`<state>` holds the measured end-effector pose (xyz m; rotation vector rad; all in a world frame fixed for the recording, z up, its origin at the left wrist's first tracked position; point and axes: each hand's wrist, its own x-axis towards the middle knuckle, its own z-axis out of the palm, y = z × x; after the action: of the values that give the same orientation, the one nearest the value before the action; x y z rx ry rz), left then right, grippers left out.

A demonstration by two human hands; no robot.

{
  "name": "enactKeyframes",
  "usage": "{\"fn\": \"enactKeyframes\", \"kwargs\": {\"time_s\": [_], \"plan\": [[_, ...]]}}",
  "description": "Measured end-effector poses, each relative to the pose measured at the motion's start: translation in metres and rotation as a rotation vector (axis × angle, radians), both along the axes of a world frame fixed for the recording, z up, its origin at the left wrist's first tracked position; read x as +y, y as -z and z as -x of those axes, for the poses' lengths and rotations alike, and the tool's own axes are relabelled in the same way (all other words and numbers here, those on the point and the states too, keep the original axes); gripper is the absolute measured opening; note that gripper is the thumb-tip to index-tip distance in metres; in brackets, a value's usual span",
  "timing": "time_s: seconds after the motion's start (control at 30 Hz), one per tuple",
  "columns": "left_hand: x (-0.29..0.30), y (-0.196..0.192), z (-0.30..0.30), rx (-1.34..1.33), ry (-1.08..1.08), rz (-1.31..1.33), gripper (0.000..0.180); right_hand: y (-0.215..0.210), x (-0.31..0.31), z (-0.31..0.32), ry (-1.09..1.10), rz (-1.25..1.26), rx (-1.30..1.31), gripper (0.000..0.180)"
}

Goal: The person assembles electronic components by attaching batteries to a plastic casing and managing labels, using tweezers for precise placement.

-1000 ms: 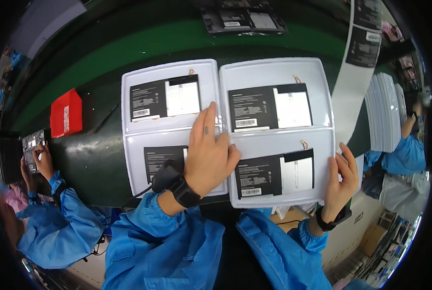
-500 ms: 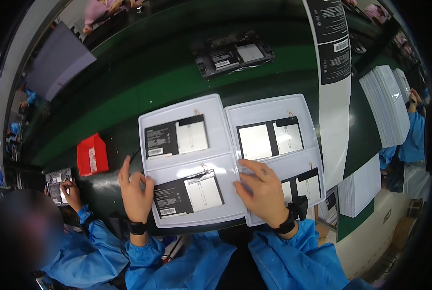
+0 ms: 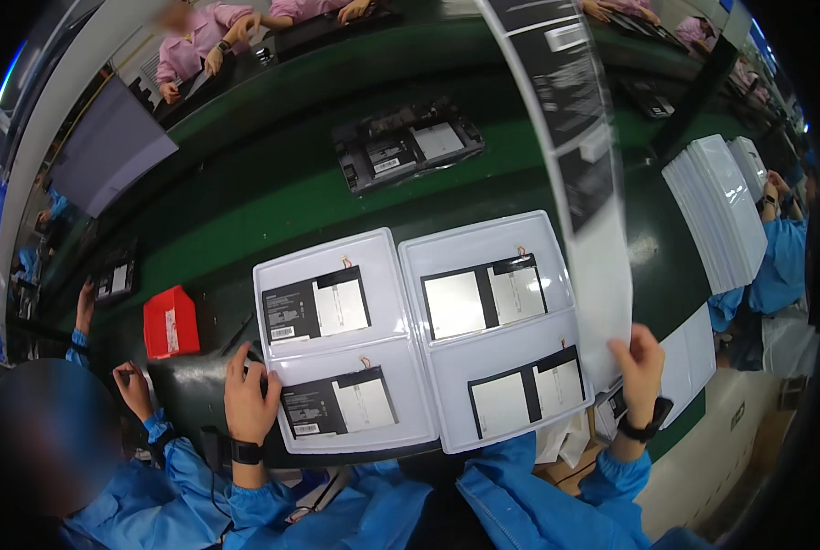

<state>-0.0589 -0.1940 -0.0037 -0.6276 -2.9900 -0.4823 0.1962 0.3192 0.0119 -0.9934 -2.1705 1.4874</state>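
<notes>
My right hand (image 3: 642, 371) pinches the lower end of a long strip of white backing paper (image 3: 603, 284) with black printed labels on its upper part, which is blurred. The strip hangs over the right edge of the right white plastic tray (image 3: 412, 302). My left hand (image 3: 249, 394) is beside the left white tray (image 3: 268, 259), fingers apart and slightly bent, fingertips at its edge. Two flat batteries with black label side up, an upper (image 3: 318, 307) and a lower one (image 3: 337, 401), lie in the left tray. The right tray holds an upper battery (image 3: 485, 295) and a lower battery (image 3: 527, 394), silver cells showing.
Left of the trays stands a red bin (image 3: 171, 323). An open laptop base (image 3: 410, 147) lies on the green belt (image 3: 272, 174) beyond. Stacked white trays (image 3: 717, 215) stand at the right. A co-worker in blue (image 3: 144, 486) sits close at my left; others in pink work across.
My right hand has left the right tray, moved right and taken hold of the label strip, uncovering the lower right battery. My left hand stays by the left tray. The view has shifted.
</notes>
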Motion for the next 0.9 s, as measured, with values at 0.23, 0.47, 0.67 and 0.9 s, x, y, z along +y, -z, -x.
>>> {"fn": "enactKeyframes", "kwargs": {"time_s": [0.23,0.47,0.67,0.9], "plan": [[0.093,-0.049,-0.007,-0.153,0.221,-0.601,0.046,-0.011,-0.040,-0.071,0.002,0.400,0.088,0.015],[0.275,-0.051,-0.050,-1.335,0.864,-1.270,0.079,0.040,-0.068,-0.116,-0.021,0.481,-0.084,0.020],[0.332,-0.071,-0.077,-1.526,0.402,-1.329,0.038,0.013,-0.055,-0.104,-0.007,-0.646,-0.155,0.032],[0.323,-0.065,-0.089,-1.524,0.416,-1.371,0.035,-0.064,-0.054,0.003,0.020,-0.717,0.381,0.026]]}}
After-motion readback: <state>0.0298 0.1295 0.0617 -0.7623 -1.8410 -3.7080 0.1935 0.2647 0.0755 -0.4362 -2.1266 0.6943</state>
